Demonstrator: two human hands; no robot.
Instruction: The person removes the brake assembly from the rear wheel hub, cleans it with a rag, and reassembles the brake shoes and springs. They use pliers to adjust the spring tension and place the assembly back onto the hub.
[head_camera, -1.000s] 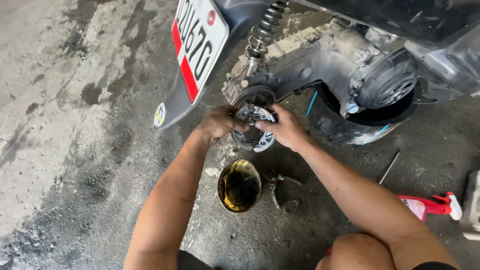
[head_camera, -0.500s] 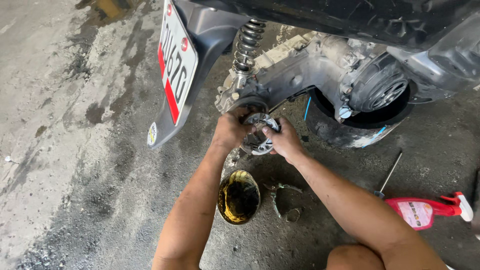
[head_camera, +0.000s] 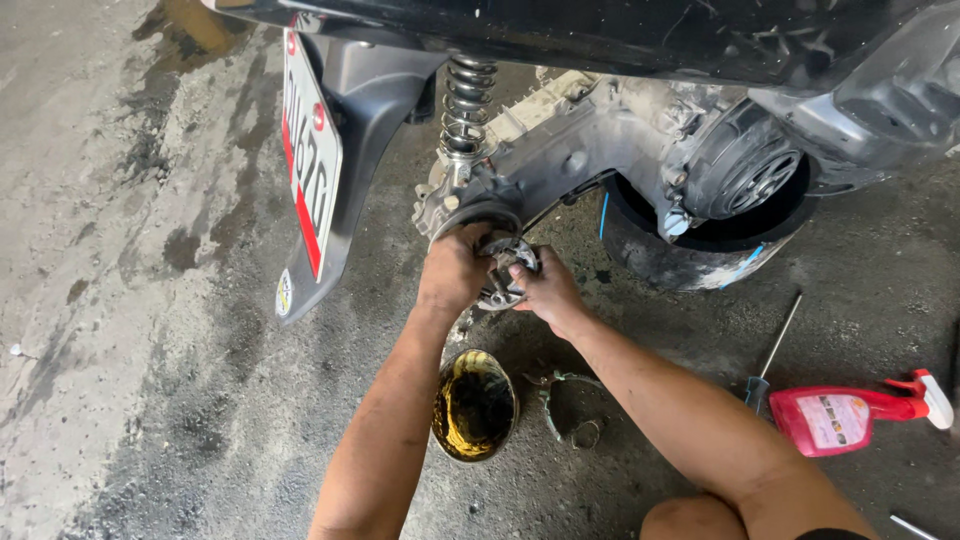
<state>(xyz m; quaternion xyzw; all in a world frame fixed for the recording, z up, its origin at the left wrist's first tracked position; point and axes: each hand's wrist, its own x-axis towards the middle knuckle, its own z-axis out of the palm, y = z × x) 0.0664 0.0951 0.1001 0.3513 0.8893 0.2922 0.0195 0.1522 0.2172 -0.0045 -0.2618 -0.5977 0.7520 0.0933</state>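
Hanging over the whole scene was the dark scooter (head_camera: 620, 40), lifted with its rear wheel removed, and its engine case (head_camera: 600, 140) and coil shock absorber (head_camera: 466, 105) stood bare above the oily concrete floor (head_camera: 120, 300). A loose tyre (head_camera: 690, 250) lay on the ground behind the work, and a red spray bottle (head_camera: 850, 418) lay well apart at the right, beside a screwdriver (head_camera: 772, 350).

Both hands met at the rear hub, where a round metal brake assembly (head_camera: 505, 275) sat on the axle end. The left hand (head_camera: 455, 270) was closed over its upper left edge, and the right hand (head_camera: 545, 290) held it from below and from the right, fingers curled around the rim.

The part looked like stiff cast metal, rather heavy for its size, and probably greasy, so it could slip easily. The outer rim seemed the safest place to hold it, not the thin springs in the middle. Just under the hands stood a small tin (head_camera: 474, 405) of dark yellow oil, and a bent clamp (head_camera: 565, 410) lay beside it.
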